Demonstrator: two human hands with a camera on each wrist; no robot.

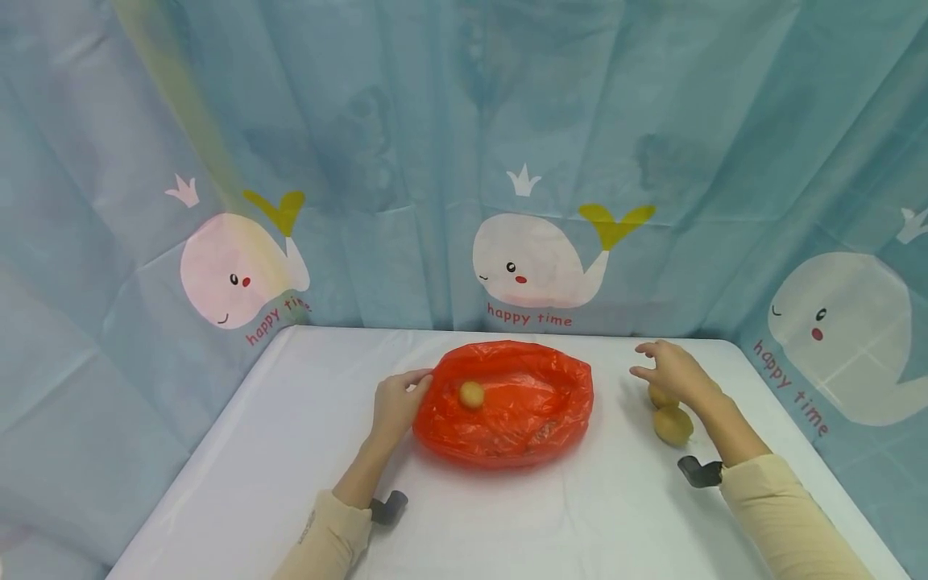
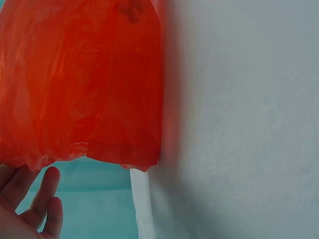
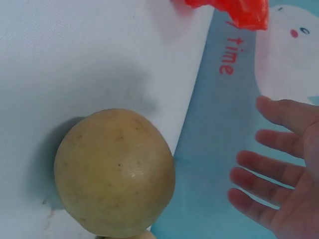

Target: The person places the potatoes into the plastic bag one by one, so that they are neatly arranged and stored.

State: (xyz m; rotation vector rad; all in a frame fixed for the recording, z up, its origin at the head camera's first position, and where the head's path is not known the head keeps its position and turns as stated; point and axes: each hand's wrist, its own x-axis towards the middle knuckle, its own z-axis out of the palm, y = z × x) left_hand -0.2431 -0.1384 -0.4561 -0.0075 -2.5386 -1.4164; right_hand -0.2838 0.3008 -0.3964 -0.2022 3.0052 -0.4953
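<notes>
A red plastic bag [image 1: 500, 435] stands on the table with its mouth spread, and a small round yellow-brown fruit [image 1: 472, 395] shows inside it. At the bag's left rim my left hand [image 1: 397, 409] pinches the plastic. In the left wrist view the tips of some left fingers [image 2: 47, 184] hang loose below the bag's edge, while others are hidden behind it. My right hand [image 1: 674, 372] is raised to the right of the bag, its fingers spread and holding nothing. Beneath it are two round, speckled yellow-brown fruits, the nearer fruit [image 1: 673, 425] largest in the right wrist view, the farther fruit [image 1: 661, 395] partly hidden.
A white-covered table [image 1: 275, 451] carries everything. Behind and beside it hangs a blue curtain [image 1: 406, 266] printed with whales. Black wrist mounts [image 1: 700, 472] stick out from both sleeves, low over the tabletop.
</notes>
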